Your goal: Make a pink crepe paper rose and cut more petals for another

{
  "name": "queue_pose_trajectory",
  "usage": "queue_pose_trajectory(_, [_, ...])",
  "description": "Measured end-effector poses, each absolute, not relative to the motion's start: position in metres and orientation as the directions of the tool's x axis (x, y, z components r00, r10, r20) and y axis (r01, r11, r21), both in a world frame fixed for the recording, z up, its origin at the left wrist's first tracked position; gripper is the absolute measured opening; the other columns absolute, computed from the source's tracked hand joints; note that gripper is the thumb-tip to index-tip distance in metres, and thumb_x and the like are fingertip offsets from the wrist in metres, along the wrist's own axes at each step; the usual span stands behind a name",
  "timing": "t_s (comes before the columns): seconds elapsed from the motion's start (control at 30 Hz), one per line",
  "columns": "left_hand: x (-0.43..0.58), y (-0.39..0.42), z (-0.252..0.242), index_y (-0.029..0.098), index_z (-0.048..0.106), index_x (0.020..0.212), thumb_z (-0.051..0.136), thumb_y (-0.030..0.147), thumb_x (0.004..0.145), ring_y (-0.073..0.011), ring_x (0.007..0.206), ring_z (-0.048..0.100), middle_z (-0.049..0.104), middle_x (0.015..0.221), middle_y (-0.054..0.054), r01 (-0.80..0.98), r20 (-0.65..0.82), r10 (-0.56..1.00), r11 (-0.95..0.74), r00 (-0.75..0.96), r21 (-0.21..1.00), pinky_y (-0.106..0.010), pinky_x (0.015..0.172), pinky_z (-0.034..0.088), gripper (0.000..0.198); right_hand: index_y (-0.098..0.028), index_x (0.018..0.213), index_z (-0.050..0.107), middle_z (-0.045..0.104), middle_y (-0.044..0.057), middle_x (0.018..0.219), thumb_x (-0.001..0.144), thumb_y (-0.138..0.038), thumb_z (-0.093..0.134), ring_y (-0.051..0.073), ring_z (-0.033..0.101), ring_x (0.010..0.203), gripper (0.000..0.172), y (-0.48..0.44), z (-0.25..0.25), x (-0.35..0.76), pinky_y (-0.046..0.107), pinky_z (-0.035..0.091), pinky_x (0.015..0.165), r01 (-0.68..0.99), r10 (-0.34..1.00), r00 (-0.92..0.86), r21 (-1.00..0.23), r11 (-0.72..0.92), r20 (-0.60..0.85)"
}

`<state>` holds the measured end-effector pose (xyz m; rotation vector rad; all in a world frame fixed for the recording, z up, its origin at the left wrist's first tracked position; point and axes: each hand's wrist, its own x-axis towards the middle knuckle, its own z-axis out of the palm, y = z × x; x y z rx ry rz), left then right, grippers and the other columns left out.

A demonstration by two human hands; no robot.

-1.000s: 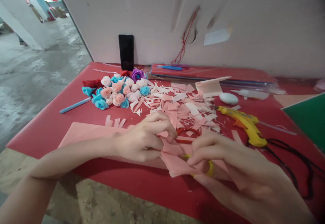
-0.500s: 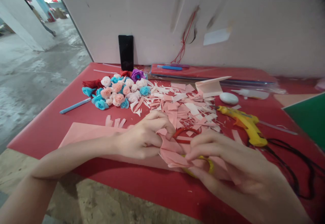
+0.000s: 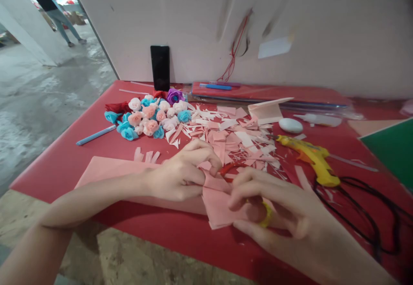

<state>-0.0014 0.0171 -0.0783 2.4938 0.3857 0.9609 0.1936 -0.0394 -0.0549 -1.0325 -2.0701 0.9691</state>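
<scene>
Between my hands is a small layered piece of pink crepe paper (image 3: 219, 205). My left hand (image 3: 185, 173) pinches its upper left part with bent fingers. My right hand (image 3: 277, 203) has its thumb and fingers on the paper's right side, closed on it. Behind and below my right hand lie scissors with a yellow and a red handle loop (image 3: 266, 214), partly hidden. Under my left forearm stretches a larger pink paper sheet (image 3: 106, 171), flat on the red table (image 3: 151, 233).
Paper roses (image 3: 150, 126) cluster at the back left, beside pink and white scraps (image 3: 226, 136). A yellow glue gun (image 3: 311, 156) with a black cord lies right, near a white oval object (image 3: 291, 125). A phone (image 3: 160, 67) leans on the wall. A person (image 3: 53, 9) stands far left.
The small paper's lower part has opened out flatter and hangs lower. My right hand has shifted slightly left; my left hand barely moved. A person has come into view in the background.
</scene>
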Motion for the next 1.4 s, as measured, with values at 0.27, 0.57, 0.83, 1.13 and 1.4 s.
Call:
queue_pose_trajectory(0.27, [-0.001, 0.018, -0.077, 0.014, 0.056, 0.054, 0.053, 0.004, 0.076, -0.0154, 0.087, 0.043, 0.053, 0.078, -0.005, 0.085, 0.572, 0.396, -0.866, 0.718, 0.493, -0.033, 0.084, 0.044, 0.024, -0.022, 0.068, 0.058, 0.052, -0.002, 0.067, 0.071, -0.014, 0.058, 0.007, 0.051, 0.059, 0.009, -0.038, -0.058, 0.192, 0.015, 0.042, 0.048, 0.343, 0.892, -0.433, -0.892, 0.295, 0.129])
queue_pose_trajectory(0.57, [-0.001, 0.018, -0.076, 0.014, 0.056, 0.051, 0.051, 0.000, 0.072, -0.0161, 0.089, 0.045, 0.055, 0.080, -0.006, 0.108, 0.521, 0.431, -0.836, 0.736, 0.539, -0.034, 0.082, 0.043, 0.026, -0.022, 0.069, 0.055, 0.054, -0.002, 0.065, 0.073, -0.014, 0.056, 0.006, 0.053, 0.054, 0.010, -0.036, -0.047, 0.192, 0.015, 0.043, 0.046, 0.482, 0.794, -0.452, -0.638, 0.600, 0.406])
queue_pose_trajectory(0.83, [-0.001, 0.021, -0.076, 0.013, 0.067, 0.068, 0.051, 0.007, 0.079, -0.0138, 0.081, 0.046, 0.053, 0.078, -0.005, 0.088, 0.495, 0.440, -0.807, 0.749, 0.584, -0.031, 0.076, 0.044, 0.019, -0.022, 0.072, 0.057, 0.058, -0.002, 0.069, 0.076, -0.017, 0.057, 0.007, 0.056, 0.059, 0.006, -0.035, -0.047, 0.195, 0.016, 0.046, 0.051, 0.504, 0.759, -0.459, -0.568, 0.651, 0.461])
queue_pose_trajectory(1.13, [0.001, 0.022, -0.080, 0.014, 0.063, 0.065, 0.049, 0.001, 0.075, -0.0142, 0.082, 0.045, 0.052, 0.076, -0.005, 0.068, 0.521, 0.426, -0.818, 0.739, 0.572, -0.031, 0.077, 0.044, 0.021, -0.021, 0.065, 0.056, 0.059, -0.001, 0.065, 0.075, -0.014, 0.054, 0.008, 0.056, 0.054, 0.012, -0.037, -0.049, 0.193, 0.017, 0.045, 0.047, 0.520, 0.783, -0.422, -0.586, 0.621, 0.456])
queue_pose_trajectory(1.4, [0.002, 0.021, -0.081, 0.014, 0.044, 0.047, 0.047, -0.002, 0.070, -0.0143, 0.082, 0.044, 0.052, 0.076, -0.004, 0.061, 0.524, 0.424, -0.817, 0.739, 0.574, -0.033, 0.079, 0.043, 0.029, -0.021, 0.066, 0.052, 0.057, -0.002, 0.065, 0.075, -0.012, 0.050, 0.008, 0.057, 0.058, 0.013, -0.033, -0.050, 0.190, 0.016, 0.046, 0.049, 0.528, 0.833, -0.404, -0.647, 0.550, 0.379])
